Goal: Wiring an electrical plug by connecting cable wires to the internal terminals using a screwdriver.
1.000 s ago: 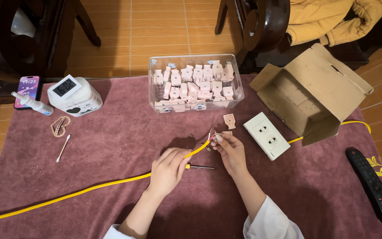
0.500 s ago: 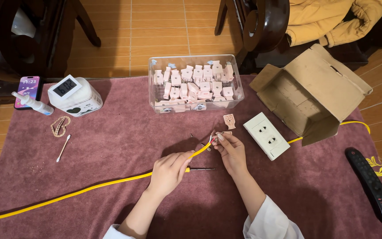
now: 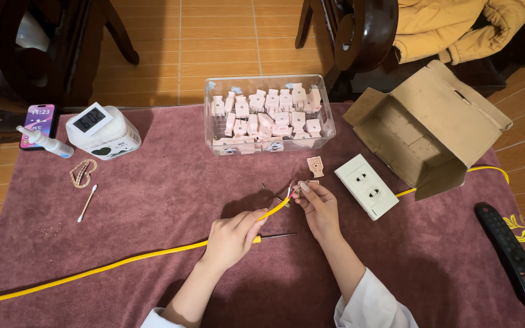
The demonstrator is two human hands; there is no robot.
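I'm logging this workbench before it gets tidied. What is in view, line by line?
Cable: one, yellow, across the cloth.
Clear box: one, holding pale pink plugs, back centre.
Socket plate: one, cream, right of the hands.
Cardboard box: one, brown, open, back right.
Remote: one, black, right edge.
Clock: one, white, back left.
Cotton swab: one, white, left.
Left hand: grips the cable.
Right hand: pinches its stripped end.

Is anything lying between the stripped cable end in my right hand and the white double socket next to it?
Nothing visible. The right hand pinches the yellow cable at its bared wires; bare cloth separates it from the white socket. The small pink plug part lies just above that gap, and the left hand grips the cable further back.
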